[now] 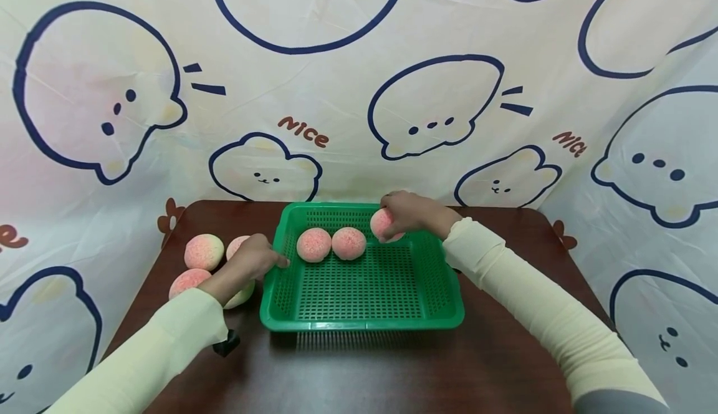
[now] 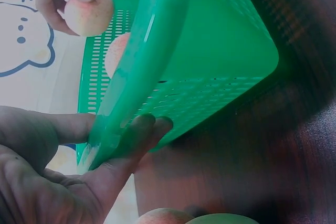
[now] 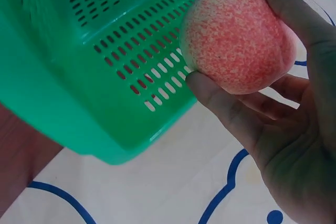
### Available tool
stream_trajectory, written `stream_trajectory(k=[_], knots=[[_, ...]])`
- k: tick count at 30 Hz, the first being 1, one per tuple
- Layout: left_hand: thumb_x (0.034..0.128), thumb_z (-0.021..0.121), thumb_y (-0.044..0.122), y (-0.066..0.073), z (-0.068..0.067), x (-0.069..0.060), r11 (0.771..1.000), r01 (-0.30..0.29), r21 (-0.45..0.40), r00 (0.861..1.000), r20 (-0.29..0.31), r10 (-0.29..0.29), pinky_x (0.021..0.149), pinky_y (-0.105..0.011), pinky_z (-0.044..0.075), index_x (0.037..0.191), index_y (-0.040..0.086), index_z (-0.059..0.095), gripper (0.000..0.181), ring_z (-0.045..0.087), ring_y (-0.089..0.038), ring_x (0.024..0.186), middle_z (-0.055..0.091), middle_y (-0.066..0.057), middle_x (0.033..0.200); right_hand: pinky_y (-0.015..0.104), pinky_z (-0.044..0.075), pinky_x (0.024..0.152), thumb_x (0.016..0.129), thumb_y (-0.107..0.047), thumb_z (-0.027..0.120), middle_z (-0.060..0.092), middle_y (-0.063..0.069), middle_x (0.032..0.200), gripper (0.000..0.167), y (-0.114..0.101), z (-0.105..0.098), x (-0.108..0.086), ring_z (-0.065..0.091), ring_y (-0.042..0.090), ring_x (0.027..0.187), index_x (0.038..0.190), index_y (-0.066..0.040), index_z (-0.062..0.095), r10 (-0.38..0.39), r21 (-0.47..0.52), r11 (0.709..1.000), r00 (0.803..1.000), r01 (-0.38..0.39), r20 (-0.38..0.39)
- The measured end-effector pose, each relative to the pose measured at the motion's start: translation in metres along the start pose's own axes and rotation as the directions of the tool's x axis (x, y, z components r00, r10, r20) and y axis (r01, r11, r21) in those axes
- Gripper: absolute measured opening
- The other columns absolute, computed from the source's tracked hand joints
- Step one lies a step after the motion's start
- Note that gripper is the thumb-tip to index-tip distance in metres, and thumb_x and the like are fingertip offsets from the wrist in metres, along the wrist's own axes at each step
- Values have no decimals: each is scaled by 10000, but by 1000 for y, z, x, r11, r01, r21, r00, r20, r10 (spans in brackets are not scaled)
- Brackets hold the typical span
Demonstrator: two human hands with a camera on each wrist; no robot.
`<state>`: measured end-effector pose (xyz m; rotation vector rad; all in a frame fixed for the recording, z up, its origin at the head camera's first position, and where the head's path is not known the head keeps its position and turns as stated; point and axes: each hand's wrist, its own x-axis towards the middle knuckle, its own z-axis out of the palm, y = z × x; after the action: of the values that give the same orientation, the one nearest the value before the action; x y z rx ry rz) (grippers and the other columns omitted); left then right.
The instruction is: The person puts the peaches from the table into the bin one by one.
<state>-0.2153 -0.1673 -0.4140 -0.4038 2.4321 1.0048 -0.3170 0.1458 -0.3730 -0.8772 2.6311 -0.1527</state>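
Note:
A green plastic basket (image 1: 359, 325) with slotted walls stands on the table. Two pink peaches (image 1: 314, 245) (image 1: 349, 244) lie side by side in its back left part. My right hand (image 1: 412, 211) grips a third peach (image 3: 239, 38) between thumb and fingers, over the basket's back right part. At the left side, my left hand (image 1: 255, 258) pinches the basket's rim (image 2: 152, 40), its thumb and fingers on opposite sides of the wall. Several more peaches (image 1: 204, 252) sit on the table beside the left hand, some partly hidden by that hand and forearm.
The dark brown table (image 1: 359, 376) extends in front of the basket and to its right. A patterned cloth (image 1: 348, 102) hangs behind the table and along both sides. A small black object (image 1: 227, 343) shows below the left cuff.

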Motion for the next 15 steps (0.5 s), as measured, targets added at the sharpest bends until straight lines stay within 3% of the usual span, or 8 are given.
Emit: stream_trajectory(k=[5,15], knots=[[933,718,103,0,-1,1,1000,-7,-1,1000,3,7,782,-419,624,1203,-158,528,421,736,-317,926,641,-300,1152,332,514,775,843,-408,819,659,93,1202,570,-2,7,4,588,200,940,1261,-53,662,-16,-24,1000,1000,16,-4],[936,715,103,-2,0,0,1000,-13,-1,1000,-2,13,797,-426,626,1172,-156,562,383,747,-308,903,657,-294,1134,285,499,655,843,-351,833,689,18,1011,471,-9,22,5,592,142,746,1189,-85,654,24,51,998,1000,-24,-1]])
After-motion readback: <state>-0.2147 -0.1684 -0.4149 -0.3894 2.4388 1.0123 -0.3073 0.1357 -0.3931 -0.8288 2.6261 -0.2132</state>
